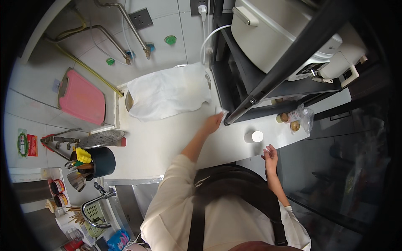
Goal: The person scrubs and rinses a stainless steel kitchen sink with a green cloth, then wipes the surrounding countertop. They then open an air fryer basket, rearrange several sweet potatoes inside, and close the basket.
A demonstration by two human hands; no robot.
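Note:
My left hand is closed on a small white wipe, either cloth or paper. It is by the foot of the black metal rack's leg, over the white countertop. My right hand hangs at the counter's front edge, fingers loosely bent and apart, with nothing seen in it. Just beyond those fingers stands a small white cylindrical container. A white cloth is spread at the back of the counter and mostly hides a round metal-rimmed vessel or vessels beneath it.
A white appliance sits on the rack at right. A bottle and bagged food lie near the counter's right end. At left are a pink cutting board, a dark utensil pot and a sink faucet.

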